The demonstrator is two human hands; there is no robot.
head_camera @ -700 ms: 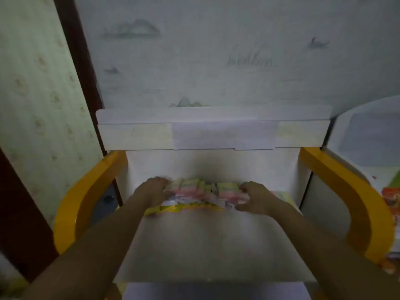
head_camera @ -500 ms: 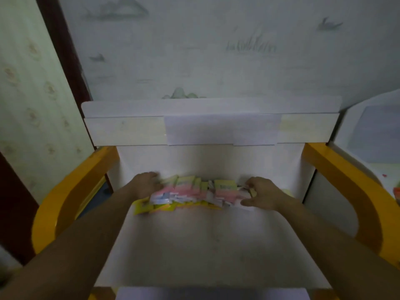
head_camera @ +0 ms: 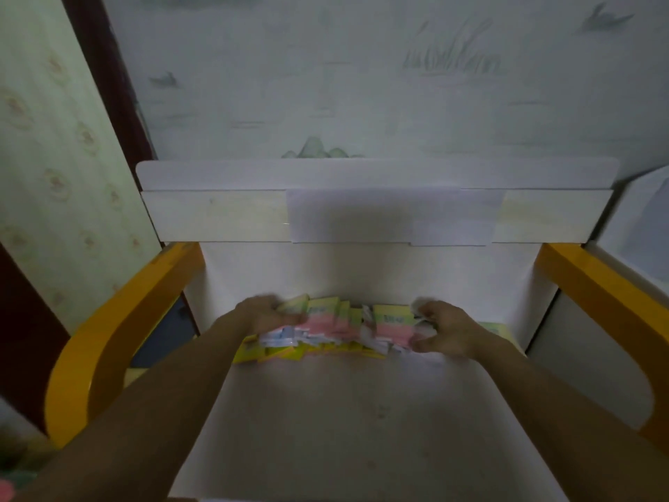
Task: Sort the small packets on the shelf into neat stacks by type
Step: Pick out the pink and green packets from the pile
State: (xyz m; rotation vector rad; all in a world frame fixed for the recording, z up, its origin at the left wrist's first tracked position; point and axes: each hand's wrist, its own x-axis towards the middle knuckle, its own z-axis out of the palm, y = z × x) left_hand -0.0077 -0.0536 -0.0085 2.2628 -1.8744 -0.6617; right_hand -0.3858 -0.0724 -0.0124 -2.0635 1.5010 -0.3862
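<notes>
I see both forearms reaching forward over the white shelf (head_camera: 325, 422) and converging on a row of packets (head_camera: 340, 326) that sits toward the back of it, just in front of the rear wall. My left hand (head_camera: 269, 315) is at the left end of the row, palm turned inward, fingers curled round the outermost packets so that it grips that end; the fingertips are blurred and I cannot tell exactly how many packets they take in. My right hand (head_camera: 440, 329) is at the right end, knuckles up, thumb low and toward me, fingers bent over the top, pinching the last packets between them. The packets between the hands stand on edge, pressed together, showing pale green tops and pink lower bands. In front of and below them lie flatter ones: white-and-blue packets (head_camera: 280, 336) near the left hand and yellow packets (head_camera: 269, 353) flat on the shelf beneath, spreading leftward past the wrist. A pale green packet (head_camera: 494, 327) lies apart behind the right wrist. Yellow side rails (head_camera: 119, 338) flank the shelf on both sides, and a white board (head_camera: 362, 215) crosses above the back
</notes>
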